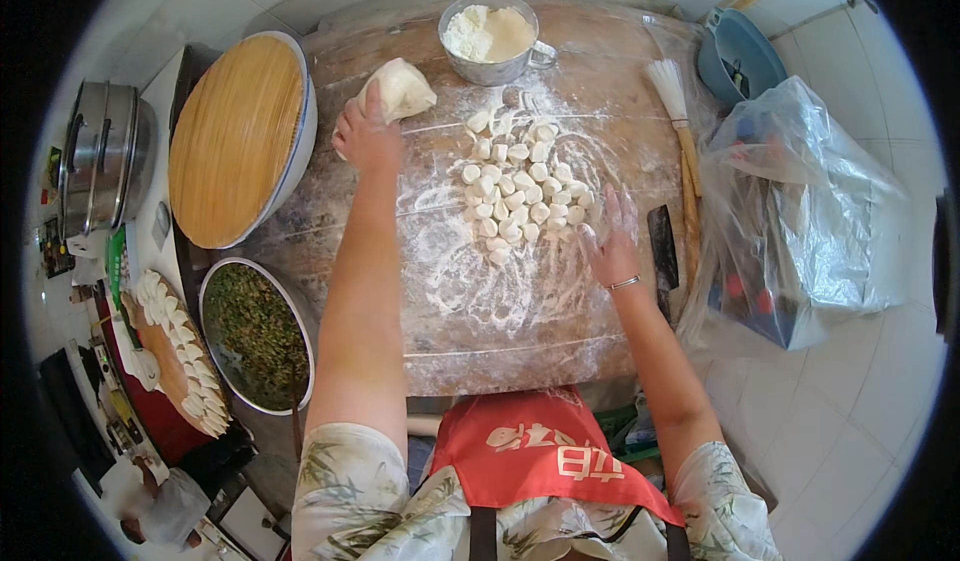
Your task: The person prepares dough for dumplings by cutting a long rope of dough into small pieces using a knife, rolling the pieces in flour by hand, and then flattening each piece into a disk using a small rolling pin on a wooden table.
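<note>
We see many stubby white dough pieces (533, 195) already separated, powdery and matte, clustered just left of the right hand (612, 243), whose fingers are spread and hold nothing visible. The smooth, rounded cream dough lump (406, 91) remains undivided against the left hand's (368, 139) fingers; whether they grip it, we cannot tell. Below both sets of fingers, flour whitens the brown wooden board (480, 366). Right of the right fingers lies a dark-bladed knife (662, 248); well below the left fingers, we find coarse, chopped green filling (255, 331).
</note>
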### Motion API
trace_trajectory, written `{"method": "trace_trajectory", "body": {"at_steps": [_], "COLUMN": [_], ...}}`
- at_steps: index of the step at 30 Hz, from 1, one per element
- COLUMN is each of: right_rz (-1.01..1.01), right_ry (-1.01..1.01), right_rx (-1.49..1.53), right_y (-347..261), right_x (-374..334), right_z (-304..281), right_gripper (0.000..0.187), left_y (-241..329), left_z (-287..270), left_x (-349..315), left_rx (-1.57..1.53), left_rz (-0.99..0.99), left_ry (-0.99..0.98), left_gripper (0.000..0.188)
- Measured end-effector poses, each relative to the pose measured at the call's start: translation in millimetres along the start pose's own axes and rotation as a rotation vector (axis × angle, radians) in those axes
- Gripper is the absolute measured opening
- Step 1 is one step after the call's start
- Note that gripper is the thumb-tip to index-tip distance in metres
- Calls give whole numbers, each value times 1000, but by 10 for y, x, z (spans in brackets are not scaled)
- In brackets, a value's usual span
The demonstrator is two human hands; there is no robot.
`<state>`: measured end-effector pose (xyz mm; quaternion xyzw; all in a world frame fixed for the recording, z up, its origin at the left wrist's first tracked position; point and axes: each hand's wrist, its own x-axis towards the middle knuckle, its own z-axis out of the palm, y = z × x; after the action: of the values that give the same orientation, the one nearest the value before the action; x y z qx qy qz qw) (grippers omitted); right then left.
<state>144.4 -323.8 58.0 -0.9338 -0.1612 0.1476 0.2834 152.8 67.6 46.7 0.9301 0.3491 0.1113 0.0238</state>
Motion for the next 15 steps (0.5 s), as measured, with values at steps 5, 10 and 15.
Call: {"method": "trace_trajectory", "body": {"at_steps": [5,10,15], "right_rz": [54,-227,-124], "right_ry": [-198,-5,158], "right_rx": [76,45,94], "right_y": [30,-287,-15], "right_x": [-98,310,241], "right_z": [337,561,180], "right_gripper": [79,73,57], "left_y": [-45,412,562], "left_z": [-205,-59,-274], "left_x": [-295,-961,-1910], "left_rx": [-19,-393,-511], "left_rz": [200,462,443], "left_ry": [-32,22,-204], "left_gripper": [76,68,66]}}
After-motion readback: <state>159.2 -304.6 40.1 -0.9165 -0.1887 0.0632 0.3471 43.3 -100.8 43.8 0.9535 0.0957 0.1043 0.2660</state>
